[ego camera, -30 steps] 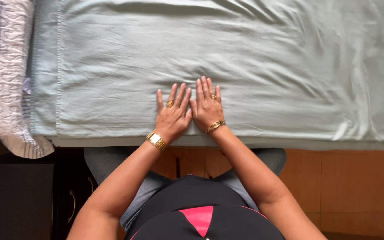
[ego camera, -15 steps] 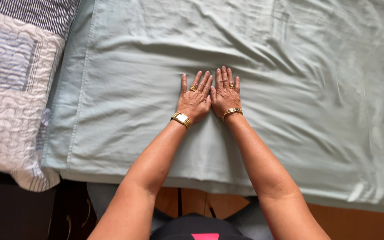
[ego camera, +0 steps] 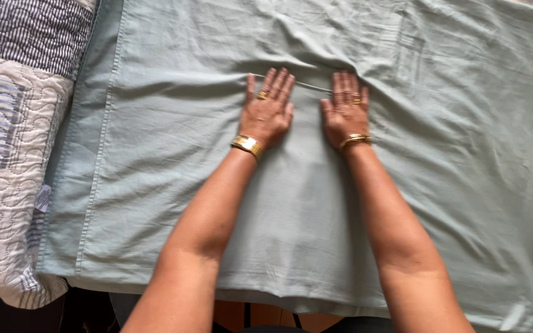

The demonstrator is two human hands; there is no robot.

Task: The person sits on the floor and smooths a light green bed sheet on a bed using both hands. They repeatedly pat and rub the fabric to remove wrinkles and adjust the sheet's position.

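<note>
A: What has changed since half a second ago?

B: The hands were side by side, thumbs nearly touching. Now they lie apart, with a strip of cloth between them, and both have slid farther up the pale green sheet (ego camera: 174,154). The arms are stretched out longer.

A: How are the hands set?

B: The left hand (ego camera: 268,114) lies flat, palm down, fingers spread, grasping nothing. The right hand (ego camera: 344,112) is the same: open and pressed on the cloth. A raised fold (ego camera: 306,85) runs across just at the fingertips of both.

A: Where does the sheet lie?

B: It covers nearly the whole view, spread over a flat surface, its hemmed edge running down the left side and its near edge hanging toward the person.

A: Any labels?

B: One small white tag (ego camera: 42,198) with tiny print, sticking out of the quilt's edge where it meets the sheet's hem.

A: What else is around?

B: A quilted cover (ego camera: 7,160) in white with blue stripes lies at the left, touching the sheet. A gold watch (ego camera: 247,145) is on the left wrist, gold bangles (ego camera: 355,140) on the right, rings on both hands. Nothing lies on the cloth ahead of the hands, only wrinkles.
</note>
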